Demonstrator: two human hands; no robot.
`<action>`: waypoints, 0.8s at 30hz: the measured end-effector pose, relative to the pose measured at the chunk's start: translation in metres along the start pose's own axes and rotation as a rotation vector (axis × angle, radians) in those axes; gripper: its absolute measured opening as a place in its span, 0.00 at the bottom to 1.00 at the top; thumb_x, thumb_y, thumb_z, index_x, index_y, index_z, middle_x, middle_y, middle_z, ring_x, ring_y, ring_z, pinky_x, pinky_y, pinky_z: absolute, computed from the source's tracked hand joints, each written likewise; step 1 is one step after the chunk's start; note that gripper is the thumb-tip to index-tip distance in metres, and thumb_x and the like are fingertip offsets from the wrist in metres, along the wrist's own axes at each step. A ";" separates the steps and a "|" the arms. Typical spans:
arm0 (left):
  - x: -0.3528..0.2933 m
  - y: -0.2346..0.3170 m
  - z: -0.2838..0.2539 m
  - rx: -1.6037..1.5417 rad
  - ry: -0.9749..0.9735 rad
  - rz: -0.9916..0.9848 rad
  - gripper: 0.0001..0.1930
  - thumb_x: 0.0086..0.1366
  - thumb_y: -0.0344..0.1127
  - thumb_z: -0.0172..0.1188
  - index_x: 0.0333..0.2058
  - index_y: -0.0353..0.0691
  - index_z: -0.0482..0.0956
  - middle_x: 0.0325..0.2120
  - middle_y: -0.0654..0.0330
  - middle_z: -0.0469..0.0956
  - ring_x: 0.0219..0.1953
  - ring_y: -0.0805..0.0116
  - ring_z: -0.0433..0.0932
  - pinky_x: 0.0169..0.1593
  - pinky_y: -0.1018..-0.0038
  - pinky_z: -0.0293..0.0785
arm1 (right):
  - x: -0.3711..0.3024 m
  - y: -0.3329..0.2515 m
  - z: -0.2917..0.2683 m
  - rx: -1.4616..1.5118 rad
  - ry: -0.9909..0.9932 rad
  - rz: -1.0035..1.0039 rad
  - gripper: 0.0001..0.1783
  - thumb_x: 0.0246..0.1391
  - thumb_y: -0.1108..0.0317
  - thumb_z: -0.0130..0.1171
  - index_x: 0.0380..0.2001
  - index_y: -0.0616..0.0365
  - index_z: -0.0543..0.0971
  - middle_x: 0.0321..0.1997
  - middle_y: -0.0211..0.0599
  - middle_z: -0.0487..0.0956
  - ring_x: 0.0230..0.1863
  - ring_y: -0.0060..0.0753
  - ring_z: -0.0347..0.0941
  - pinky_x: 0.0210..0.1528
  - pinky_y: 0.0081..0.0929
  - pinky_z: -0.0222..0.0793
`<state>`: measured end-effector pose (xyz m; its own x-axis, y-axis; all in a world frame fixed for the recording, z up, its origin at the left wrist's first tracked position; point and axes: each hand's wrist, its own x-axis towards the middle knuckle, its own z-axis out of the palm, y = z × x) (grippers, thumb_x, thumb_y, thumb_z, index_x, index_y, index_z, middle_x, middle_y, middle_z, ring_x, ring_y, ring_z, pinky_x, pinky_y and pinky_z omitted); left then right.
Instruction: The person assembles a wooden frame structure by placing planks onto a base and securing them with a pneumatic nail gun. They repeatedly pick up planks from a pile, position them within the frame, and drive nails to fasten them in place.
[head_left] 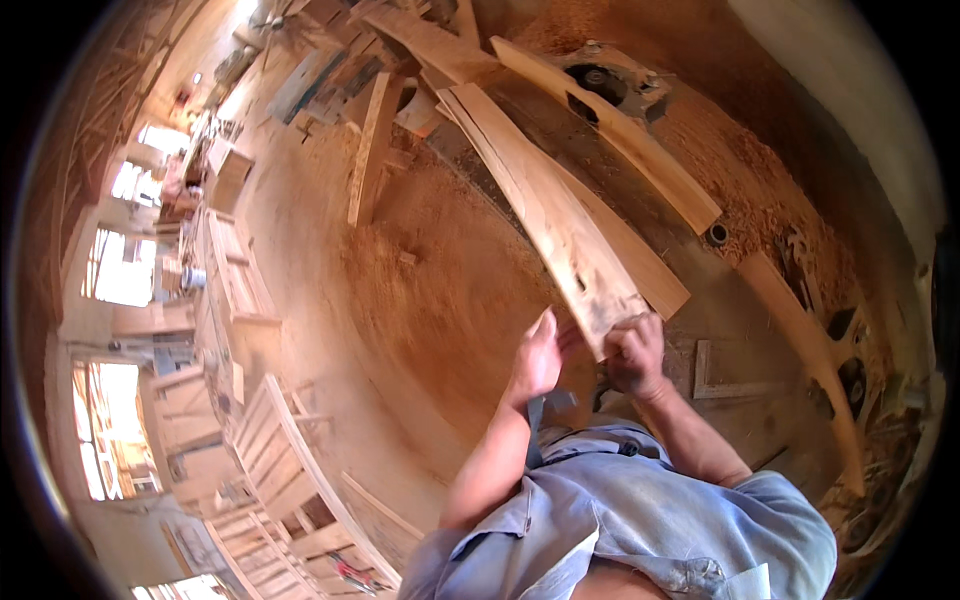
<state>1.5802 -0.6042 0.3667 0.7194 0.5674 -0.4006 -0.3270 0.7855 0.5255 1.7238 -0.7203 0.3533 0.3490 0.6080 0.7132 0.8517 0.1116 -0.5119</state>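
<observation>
A long, pale wooden plank (560, 220) with a dark crack and a knot slants away from me, its near end just in front of my waist. On that end's right corner, my right hand (635, 355) is closed, fingers curled over the wood. My left hand (540, 355) is beside the plank's left edge, thumb pointing up and fingers apart, slightly blurred; whether they touch the wood is unclear. A dark strap-like thing (537, 425) is at my left wrist. Partly under the plank lies a second board (630, 245).
To the right, a curved board (620, 140) and another curved piece (800, 330) lie near machine parts and shavings. A short board (370, 150) stands ahead on the sawdust-covered floor (430, 280). Slatted wooden furniture frames (290, 450) line the left, below bright windows (120, 265).
</observation>
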 end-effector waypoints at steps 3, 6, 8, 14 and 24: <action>0.030 -0.016 -0.025 0.188 0.202 0.045 0.17 0.65 0.35 0.60 0.50 0.33 0.75 0.41 0.54 0.79 0.42 0.63 0.79 0.48 0.67 0.75 | -0.021 -0.028 0.016 0.044 -0.248 0.034 0.16 0.35 0.77 0.63 0.32 0.52 0.77 0.36 0.34 0.75 0.39 0.42 0.69 0.42 0.38 0.64; 0.023 -0.017 -0.035 0.364 0.386 0.078 0.14 0.63 0.30 0.59 0.47 0.32 0.77 0.37 0.59 0.80 0.37 0.68 0.79 0.43 0.71 0.77 | -0.016 -0.040 0.015 0.235 -0.451 0.218 0.23 0.36 0.80 0.59 0.42 0.57 0.78 0.45 0.40 0.75 0.45 0.45 0.70 0.52 0.36 0.67; 0.002 0.000 -0.042 0.330 0.434 0.094 0.15 0.62 0.26 0.57 0.47 0.30 0.77 0.37 0.58 0.80 0.36 0.70 0.79 0.41 0.73 0.77 | -0.004 -0.053 0.014 0.525 -0.429 0.529 0.26 0.38 0.80 0.56 0.46 0.58 0.77 0.47 0.42 0.75 0.49 0.44 0.71 0.57 0.34 0.66; -0.037 0.037 -0.078 0.277 0.315 0.224 0.15 0.62 0.29 0.59 0.47 0.31 0.79 0.37 0.61 0.81 0.36 0.74 0.77 0.42 0.75 0.75 | 0.021 -0.047 0.071 0.977 -0.605 1.436 0.11 0.59 0.68 0.56 0.41 0.63 0.74 0.33 0.34 0.77 0.30 0.27 0.74 0.31 0.24 0.72; -0.192 0.080 -0.199 0.683 0.427 0.303 0.15 0.57 0.38 0.63 0.39 0.34 0.81 0.27 0.63 0.79 0.29 0.75 0.75 0.32 0.70 0.72 | -0.014 -0.115 0.240 1.084 -0.453 1.557 0.22 0.62 0.54 0.52 0.49 0.60 0.78 0.45 0.40 0.80 0.42 0.38 0.79 0.44 0.36 0.78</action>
<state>1.2938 -0.6011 0.3359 0.3239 0.8804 -0.3465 0.0711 0.3425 0.9368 1.5272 -0.5526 0.2873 0.1771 0.7424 -0.6461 -0.6756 -0.3856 -0.6284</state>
